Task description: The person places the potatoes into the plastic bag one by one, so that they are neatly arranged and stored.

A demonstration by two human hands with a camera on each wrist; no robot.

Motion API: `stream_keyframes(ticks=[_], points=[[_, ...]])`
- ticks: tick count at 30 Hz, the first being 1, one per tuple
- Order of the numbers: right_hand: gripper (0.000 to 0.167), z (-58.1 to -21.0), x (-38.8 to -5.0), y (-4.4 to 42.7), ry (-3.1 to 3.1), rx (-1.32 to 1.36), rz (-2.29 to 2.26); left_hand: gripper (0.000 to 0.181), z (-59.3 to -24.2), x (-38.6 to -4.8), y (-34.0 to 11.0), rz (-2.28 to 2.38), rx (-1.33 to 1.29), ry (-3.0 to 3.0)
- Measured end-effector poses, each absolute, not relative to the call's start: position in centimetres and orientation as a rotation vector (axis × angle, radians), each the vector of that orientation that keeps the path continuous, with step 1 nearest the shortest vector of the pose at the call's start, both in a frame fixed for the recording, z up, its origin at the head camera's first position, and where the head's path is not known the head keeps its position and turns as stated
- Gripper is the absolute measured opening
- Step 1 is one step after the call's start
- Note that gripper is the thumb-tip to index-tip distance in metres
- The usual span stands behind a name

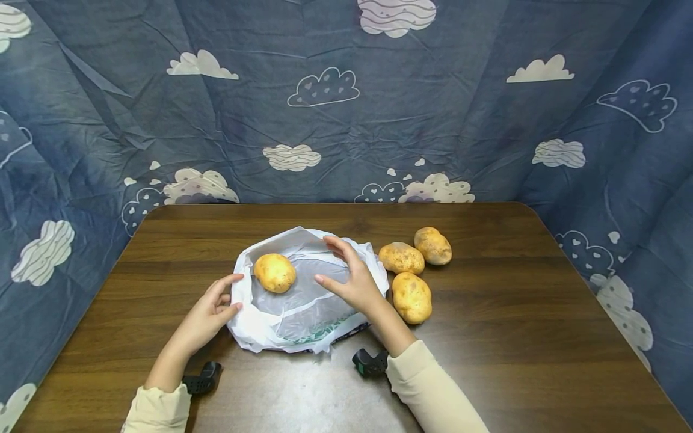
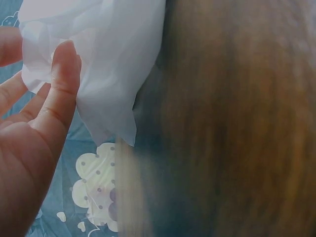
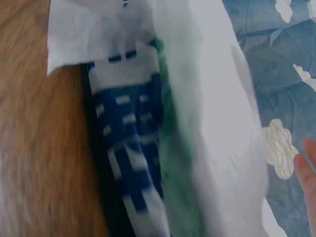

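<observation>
A white plastic bag [image 1: 254,331] with green print lies on the table, its mouth spread wide. Inside, toward its left, sits one potato [image 1: 275,273]. My left hand [image 1: 203,316] is at the bag's left rim, thumb and fingers apart; in the left wrist view the thumb [image 2: 64,74] lies against the white plastic. Over the right part of the bag is my right hand [image 1: 354,279], fingers and thumb spread, holding nothing. Only its fingertips [image 3: 307,170] show in the right wrist view. Right of the bag are three more potatoes, a front one [image 1: 412,298], a middle one [image 1: 401,258] and a back one [image 1: 433,245].
Blue and white patterned material [image 3: 131,123] shows at the bag's lower edge in the right wrist view. Behind the brown wooden table [image 1: 514,313] hangs a blue cloth [image 1: 346,132] with clouds. Black devices [image 1: 203,379] are worn on both wrists.
</observation>
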State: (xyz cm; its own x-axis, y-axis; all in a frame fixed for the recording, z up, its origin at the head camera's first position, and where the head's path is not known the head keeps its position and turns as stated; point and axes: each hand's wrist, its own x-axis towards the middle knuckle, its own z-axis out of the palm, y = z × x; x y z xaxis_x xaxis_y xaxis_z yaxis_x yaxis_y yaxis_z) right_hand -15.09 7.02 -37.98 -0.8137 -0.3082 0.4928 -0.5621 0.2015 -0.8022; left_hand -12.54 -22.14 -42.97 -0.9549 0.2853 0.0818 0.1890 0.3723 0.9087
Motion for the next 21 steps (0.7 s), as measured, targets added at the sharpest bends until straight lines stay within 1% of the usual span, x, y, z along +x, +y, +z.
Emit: stream_keyframes(ticks=[9, 16, 21], points=[[0.063, -37.7, -14.6, 9.0, -2.279, 0.781, 1.608, 0.05, -43.0, -12.6, -22.2, 1.648, 0.433, 2.531], [0.064, -37.8, -14.3, 10.5, -2.25, 0.822, 1.567, 0.05, -43.0, -12.6, -22.2, 1.657, 0.441, 2.532], [0.064, -38.0, -14.2, 11.5, -2.246, 0.803, 1.574, 0.051, -43.0, -12.6, -22.2, 1.663, 0.45, 2.53]])
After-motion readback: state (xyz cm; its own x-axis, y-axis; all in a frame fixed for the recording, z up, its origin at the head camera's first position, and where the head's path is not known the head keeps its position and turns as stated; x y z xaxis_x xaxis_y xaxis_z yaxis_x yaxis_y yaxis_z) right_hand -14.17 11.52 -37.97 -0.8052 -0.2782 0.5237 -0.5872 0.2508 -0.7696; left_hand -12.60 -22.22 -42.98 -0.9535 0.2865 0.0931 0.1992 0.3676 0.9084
